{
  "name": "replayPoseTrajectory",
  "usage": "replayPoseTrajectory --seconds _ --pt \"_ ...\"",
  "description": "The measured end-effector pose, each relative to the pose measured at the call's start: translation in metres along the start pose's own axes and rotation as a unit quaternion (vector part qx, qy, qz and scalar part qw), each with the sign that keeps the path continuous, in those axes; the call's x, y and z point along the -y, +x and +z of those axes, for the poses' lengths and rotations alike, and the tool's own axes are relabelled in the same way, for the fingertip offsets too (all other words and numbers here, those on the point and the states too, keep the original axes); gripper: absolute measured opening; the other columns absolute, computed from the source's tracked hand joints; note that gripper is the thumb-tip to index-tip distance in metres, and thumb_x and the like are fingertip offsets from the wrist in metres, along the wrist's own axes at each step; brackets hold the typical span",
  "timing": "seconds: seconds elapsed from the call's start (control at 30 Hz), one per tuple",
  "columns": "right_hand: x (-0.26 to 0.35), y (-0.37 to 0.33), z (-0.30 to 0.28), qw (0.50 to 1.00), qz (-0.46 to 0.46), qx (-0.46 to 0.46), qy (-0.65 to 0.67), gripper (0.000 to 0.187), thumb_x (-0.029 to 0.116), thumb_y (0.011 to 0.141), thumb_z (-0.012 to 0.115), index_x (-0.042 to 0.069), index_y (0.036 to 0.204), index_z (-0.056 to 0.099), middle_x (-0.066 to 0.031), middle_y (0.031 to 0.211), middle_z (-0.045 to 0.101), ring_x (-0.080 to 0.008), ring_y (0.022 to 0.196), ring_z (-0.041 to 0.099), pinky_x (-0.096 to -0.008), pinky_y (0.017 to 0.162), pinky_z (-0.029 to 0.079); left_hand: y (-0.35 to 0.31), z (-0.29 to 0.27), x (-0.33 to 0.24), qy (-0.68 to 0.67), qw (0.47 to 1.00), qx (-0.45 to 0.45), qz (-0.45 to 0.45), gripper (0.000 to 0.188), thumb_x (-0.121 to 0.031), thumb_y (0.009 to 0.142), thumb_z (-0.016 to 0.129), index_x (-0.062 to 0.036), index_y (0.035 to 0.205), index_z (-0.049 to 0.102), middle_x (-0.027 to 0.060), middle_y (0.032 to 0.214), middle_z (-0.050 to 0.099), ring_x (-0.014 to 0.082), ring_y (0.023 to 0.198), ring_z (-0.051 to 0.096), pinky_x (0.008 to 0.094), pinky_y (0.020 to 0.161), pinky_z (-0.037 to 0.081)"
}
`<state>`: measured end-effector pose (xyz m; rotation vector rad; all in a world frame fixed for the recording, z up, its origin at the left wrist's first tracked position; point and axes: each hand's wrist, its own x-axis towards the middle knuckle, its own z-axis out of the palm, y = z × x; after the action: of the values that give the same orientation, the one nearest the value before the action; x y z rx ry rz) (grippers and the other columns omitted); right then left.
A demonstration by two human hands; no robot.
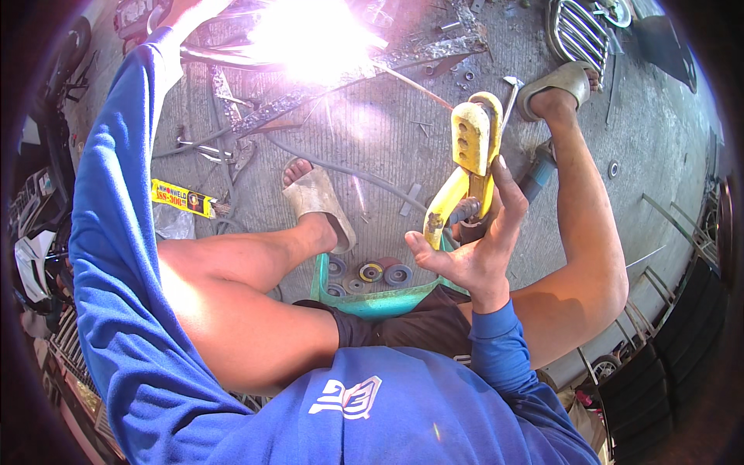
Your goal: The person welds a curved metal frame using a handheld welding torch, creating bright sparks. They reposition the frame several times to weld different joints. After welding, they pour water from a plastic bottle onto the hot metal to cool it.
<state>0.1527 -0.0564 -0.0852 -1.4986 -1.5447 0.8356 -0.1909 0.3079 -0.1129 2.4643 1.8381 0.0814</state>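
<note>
My right hand (484, 260) is closed on a yellow welding electrode holder (470, 136), its thumb and a finger reaching along the handle. From the holder's jaws a thin welding rod (415, 87) runs up and left to a blinding white arc (314, 39). Under the glare lie rough, welded metal bars (291, 105) on the ground. My left arm (116, 163), in a blue sleeve, stretches to the upper left. There my left hand (192, 9) is partly cut off by the frame's edge, its fingers hidden.
Between my legs is a green plastic tub (372, 304) with several grinding discs (397, 275). A yellow packet of rods (184, 198) lies left of my foot. A grey cable (353, 167) crosses the concrete. A hammer (510, 97) and a teal power tool (537, 180) lie by my right leg.
</note>
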Motion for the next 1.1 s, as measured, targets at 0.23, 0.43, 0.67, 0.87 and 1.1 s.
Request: replayPoseTrajectory --seconds 0.23,0.43,0.67,0.87,1.1 --pt "-0.007 -0.003 -0.004 1.0 0.013 0.0 0.026 0.126 0.035 0.06 0.096 0.006 0.157 0.021 -0.0203 0.143 0.046 -0.0325 0.125 0.058 -0.0454 0.105 0.049 0.001 -0.001 0.003 -0.013 0.999 0.025 -0.046 0.041 -0.044 0.085 0.071 -0.0059 0.069 0.078 0.0147 0.06 0.067 0.0295 0.057 0.068 0.0438 0.061 0.054" --pt "-0.008 -0.004 -0.006 1.0 0.022 0.02 0.003 0.125 0.035 0.059 0.096 0.005 0.156 0.023 -0.0202 0.141 0.047 -0.0309 0.123 0.059 -0.0425 0.102 0.051 0.001 0.003 0.014 -0.004 0.999 -0.014 0.041 0.044 -0.047 0.084 0.067 -0.0073 0.068 0.077 0.0139 0.059 0.065 0.0305 0.055 0.066 0.0439 0.058 0.052" --pt "-0.005 -0.003 -0.003 0.992 0.098 0.023 0.081 0.123 0.036 0.062 0.097 0.004 0.156 0.024 -0.0211 0.141 0.048 -0.0302 0.123 0.06 -0.04 0.1 0.052 0.021 0.021 0.013 -0.118 0.983 -0.082 -0.116 0.042 -0.044 0.084 0.068 -0.0074 0.066 0.076 0.0126 0.059 0.067 0.0295 0.055 0.067 0.0434 0.058 0.053" --pt "-0.007 -0.001 -0.001 1.0 0.022 0.019 -0.004 0.12 0.036 0.063 0.097 0.004 0.155 0.027 -0.0202 0.142 0.046 -0.0313 0.125 0.059 -0.0425 0.105 0.051 0.02 0.022 0.023 -0.044 0.996 -0.056 -0.062 0.041 -0.043 0.084 0.069 -0.0068 0.065 0.075 0.0123 0.057 0.066 0.0289 0.054 0.066 0.0431 0.057 0.053" --pt "-0.006 -0.001 0.0 0.996 0.06 0.022 0.065 0.12 0.036 0.064 0.097 0.004 0.155 0.026 -0.0221 0.14 0.049 -0.0295 0.124 0.059 -0.0414 0.103 0.051 0.001 0.009 0.012 -0.02 0.999 -0.028 -0.011 0.042 -0.042 0.085 0.069 -0.0063 0.064 0.074 0.0122 0.056 0.065 0.0285 0.053 0.066 0.0429 0.056 0.053"
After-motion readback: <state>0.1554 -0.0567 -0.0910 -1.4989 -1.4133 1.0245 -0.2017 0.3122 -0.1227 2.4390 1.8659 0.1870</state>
